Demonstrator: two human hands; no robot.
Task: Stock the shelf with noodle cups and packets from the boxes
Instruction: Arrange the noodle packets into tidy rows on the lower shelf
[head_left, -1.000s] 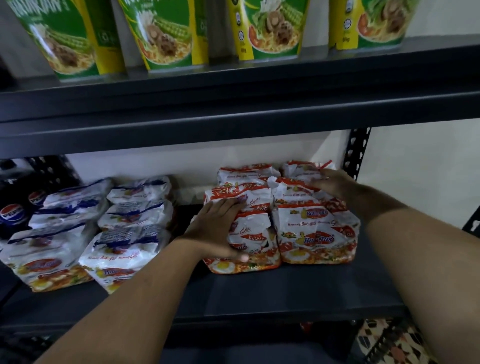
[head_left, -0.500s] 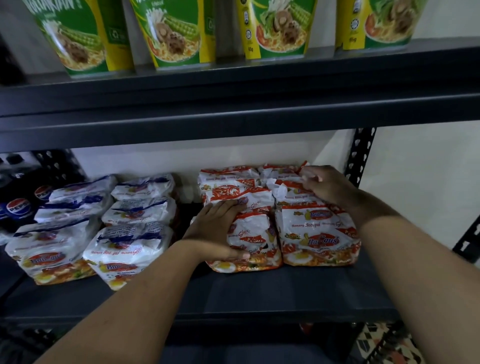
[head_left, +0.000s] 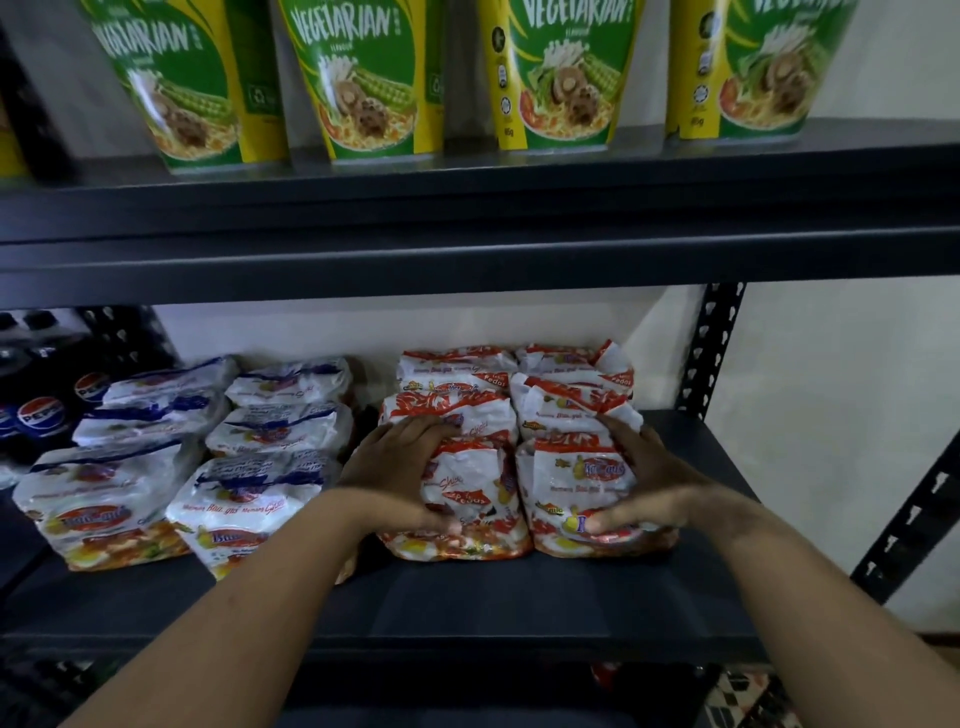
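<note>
Single head cam, wide-angle, facing fwd and slightly down, close to lower shelf, upper shelf overhead

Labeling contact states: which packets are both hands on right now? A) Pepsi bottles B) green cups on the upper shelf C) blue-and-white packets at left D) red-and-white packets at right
D: the left hand and right hand flank the front red-and-white packets on the lower shelf, thumbs across their fronts.

Shop: stocked metal shelving
</note>
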